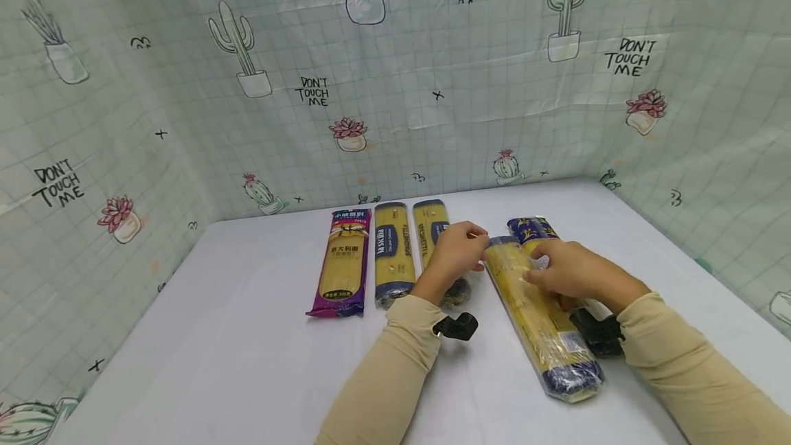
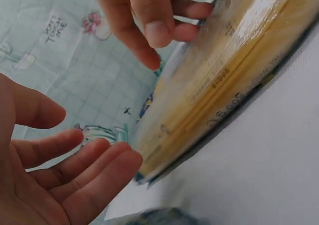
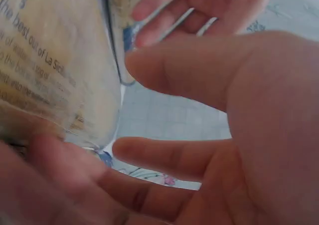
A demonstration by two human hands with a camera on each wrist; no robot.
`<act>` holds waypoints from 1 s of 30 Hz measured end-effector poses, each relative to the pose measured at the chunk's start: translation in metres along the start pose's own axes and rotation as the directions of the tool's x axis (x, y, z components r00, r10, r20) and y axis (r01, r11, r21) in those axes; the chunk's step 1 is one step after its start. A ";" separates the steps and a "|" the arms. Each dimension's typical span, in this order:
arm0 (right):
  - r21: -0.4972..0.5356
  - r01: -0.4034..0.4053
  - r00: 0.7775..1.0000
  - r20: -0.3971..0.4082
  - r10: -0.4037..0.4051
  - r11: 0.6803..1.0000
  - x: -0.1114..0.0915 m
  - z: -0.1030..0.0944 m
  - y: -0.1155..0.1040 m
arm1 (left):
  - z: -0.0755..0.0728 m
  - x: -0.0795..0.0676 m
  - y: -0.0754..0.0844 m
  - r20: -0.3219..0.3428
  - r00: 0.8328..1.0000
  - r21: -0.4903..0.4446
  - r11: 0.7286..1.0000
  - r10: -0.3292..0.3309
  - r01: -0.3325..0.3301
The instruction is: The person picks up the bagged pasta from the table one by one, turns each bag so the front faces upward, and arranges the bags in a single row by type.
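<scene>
A clear-wrapped spaghetti pack [image 1: 525, 301] with dark blue ends lies slanted in front of both hands. My left hand [image 1: 456, 249] is by its far end, fingers loosely spread; in the left wrist view, the fingertips [image 2: 130, 160] are near the pack's end, and contact cannot be told. My right hand [image 1: 575, 270] is at the pack's right side. In the right wrist view its thumb and forefinger stand apart, while lower fingers [image 3: 47, 152] lie against the pack's edge. Another pack with a blue patterned end [image 1: 533, 227] is partly hidden behind the right hand.
Left of the hands lie a purple pasta pack [image 1: 340, 266], a blue-labelled spaghetti pack [image 1: 394, 253] and a similar pack [image 1: 426, 218], partly covered by the left arm. All rest on a white table [image 1: 259, 335]. A printed cloth [image 1: 395, 108] hangs behind.
</scene>
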State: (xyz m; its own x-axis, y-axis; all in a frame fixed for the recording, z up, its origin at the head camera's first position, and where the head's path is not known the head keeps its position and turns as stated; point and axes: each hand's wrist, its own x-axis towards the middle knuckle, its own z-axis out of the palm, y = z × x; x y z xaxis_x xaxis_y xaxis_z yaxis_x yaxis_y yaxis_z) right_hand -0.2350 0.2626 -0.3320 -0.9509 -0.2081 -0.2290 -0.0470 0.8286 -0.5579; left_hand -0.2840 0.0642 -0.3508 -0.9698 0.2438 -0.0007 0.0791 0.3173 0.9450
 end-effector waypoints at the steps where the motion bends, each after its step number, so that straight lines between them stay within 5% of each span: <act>1: 0.016 -0.011 1.000 0.021 0.011 1.000 -0.001 0.000 0.000 | 0.003 0.001 0.000 -0.009 1.000 0.023 1.000 -0.008 0.008; 8: -0.007 0.001 0.997 0.073 0.000 1.000 -0.005 0.002 0.004 | 0.022 0.009 -0.002 -0.051 0.999 0.301 0.953 -0.004 0.020; 15: -0.116 0.088 0.996 0.039 -0.084 0.989 -0.005 0.007 0.003 | 0.029 0.009 -0.002 -0.016 0.999 0.578 0.816 0.046 -0.028; 23: -0.115 0.155 0.987 0.054 -0.149 0.981 -0.005 0.009 0.005 | 0.037 0.011 0.000 0.048 0.999 0.696 0.717 0.001 -0.034; 30: -0.226 0.204 0.978 0.094 -0.187 0.953 -0.005 0.005 0.006 | 0.042 0.014 0.000 0.012 0.999 0.712 0.702 -0.036 0.016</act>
State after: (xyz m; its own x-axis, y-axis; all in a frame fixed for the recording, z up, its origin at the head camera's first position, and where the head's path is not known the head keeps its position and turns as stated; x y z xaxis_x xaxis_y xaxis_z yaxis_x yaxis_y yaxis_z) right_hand -0.2291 0.2659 -0.3381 -0.8924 -0.4071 -0.1945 -0.3075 0.8643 -0.3981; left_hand -0.2877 0.1063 -0.3643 -0.9691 0.2435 -0.0383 0.2040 0.8794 0.4301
